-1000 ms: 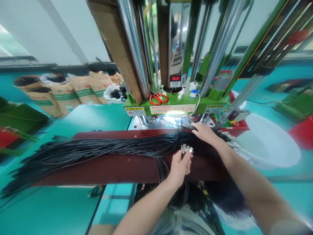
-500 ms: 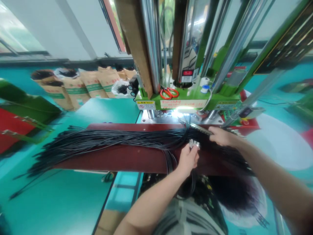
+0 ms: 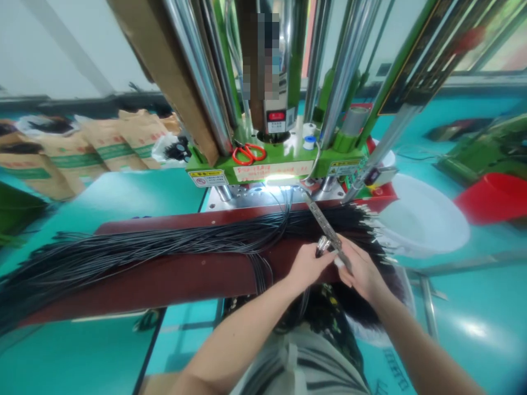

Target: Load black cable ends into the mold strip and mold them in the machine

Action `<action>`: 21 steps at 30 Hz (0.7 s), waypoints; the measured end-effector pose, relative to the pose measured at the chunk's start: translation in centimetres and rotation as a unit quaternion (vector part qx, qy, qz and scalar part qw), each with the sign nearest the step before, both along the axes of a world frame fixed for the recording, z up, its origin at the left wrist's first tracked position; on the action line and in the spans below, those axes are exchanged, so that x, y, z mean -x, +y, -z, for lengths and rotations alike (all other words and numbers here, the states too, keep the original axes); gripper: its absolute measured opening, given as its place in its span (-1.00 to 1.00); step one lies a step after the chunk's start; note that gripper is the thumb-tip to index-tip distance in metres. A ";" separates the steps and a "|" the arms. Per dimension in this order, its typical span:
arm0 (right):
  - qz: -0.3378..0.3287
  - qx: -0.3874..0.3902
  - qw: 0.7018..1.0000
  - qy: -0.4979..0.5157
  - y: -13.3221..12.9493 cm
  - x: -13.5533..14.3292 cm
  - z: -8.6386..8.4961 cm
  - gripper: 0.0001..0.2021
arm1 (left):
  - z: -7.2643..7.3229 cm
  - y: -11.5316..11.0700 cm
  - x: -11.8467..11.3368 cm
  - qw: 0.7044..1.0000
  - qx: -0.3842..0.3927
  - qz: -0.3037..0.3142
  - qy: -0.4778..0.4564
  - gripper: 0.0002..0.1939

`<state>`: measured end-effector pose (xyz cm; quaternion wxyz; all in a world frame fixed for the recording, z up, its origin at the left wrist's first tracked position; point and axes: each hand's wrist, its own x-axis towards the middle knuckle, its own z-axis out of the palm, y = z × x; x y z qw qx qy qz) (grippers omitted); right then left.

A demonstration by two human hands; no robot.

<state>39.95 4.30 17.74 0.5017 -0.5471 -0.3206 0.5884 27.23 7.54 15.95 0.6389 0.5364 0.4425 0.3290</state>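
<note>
My left hand [image 3: 305, 267] is closed around small silver metal connectors [image 3: 323, 244] that stick up past its fingers. Just to its right, my right hand [image 3: 362, 269] grips the near end of a narrow metal bar [image 3: 321, 218] with small marks along it. The bar slants away, its far end by the lit metal base [image 3: 226, 198] of a green press. A small white piece shows between the hands; its kind is unclear. Thin black cables [image 3: 164, 241] lie in a long bundle across a dark red board [image 3: 197, 282], some bending up toward the press.
Red-handled scissors [image 3: 248, 154] and a blue-and-white spool [image 3: 309, 142] rest on the green press plate [image 3: 242, 174]. A bright lamp [image 3: 284, 180] glows beneath it. Paper sacks [image 3: 78, 156] stand at back left. To the right are a white tub [image 3: 428, 219] and a red bucket [image 3: 489, 197].
My right hand has come back toward me with the metal bar, close beside my left hand. The left still holds the connectors. The whole view has turned to the right.
</note>
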 end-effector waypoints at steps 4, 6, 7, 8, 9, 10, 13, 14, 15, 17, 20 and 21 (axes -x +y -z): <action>0.010 -0.022 1.000 -0.009 -0.3 -0.2 0.6 -0.49 | -0.2 0.1 0.1 0.999 0.045 0.000 -0.011 -0.70; 0.006 -0.032 0.999 -0.026 -0.6 -0.2 0.8 -0.47 | -0.2 0.1 0.1 0.998 0.055 0.001 -0.018 -0.71; 0.004 -0.033 0.999 -0.041 -0.7 -0.2 0.8 -0.46 | -0.2 0.1 0.1 0.998 0.055 0.002 -0.020 -0.72; 0.004 -0.031 0.998 -0.060 -0.8 -0.1 0.8 -0.45 | -0.2 0.1 0.1 0.998 0.052 0.003 -0.022 -0.72; 0.004 -0.028 0.996 -0.082 -0.9 0.0 0.7 -0.43 | -0.1 0.0 0.1 0.999 0.047 0.004 -0.022 -0.73; 0.005 -0.026 0.995 -0.101 -1.0 0.1 0.7 -0.42 | 0.0 0.0 0.1 0.999 0.039 0.004 -0.020 -0.73; 0.006 -0.019 0.994 -0.111 -1.0 0.4 0.4 -0.41 | 0.0 -0.2 0.0 1.000 0.009 -0.010 -0.017 -0.74; 0.008 -0.016 0.995 -0.096 -1.0 0.4 0.4 -0.42 | 0.0 -0.3 0.0 0.999 -0.003 -0.023 -0.023 -0.74; 0.013 -0.011 0.997 -0.076 -0.9 0.4 0.4 -0.44 | -0.1 -0.3 0.1 0.998 -0.013 -0.043 -0.034 -0.73; 0.033 -0.002 0.999 -0.039 -0.9 0.3 0.5 -0.47 | -0.2 -0.4 0.1 0.993 -0.018 -0.093 -0.073 -0.72; 0.061 -0.007 0.998 -0.019 -0.8 0.1 0.6 -0.51 | -0.5 -0.5 0.2 0.982 0.014 -0.126 -0.140 -0.70; 0.064 -0.009 0.998 -0.018 -0.8 0.0 0.7 -0.52 | -0.5 -0.5 0.3 0.980 0.030 -0.119 -0.156 -0.69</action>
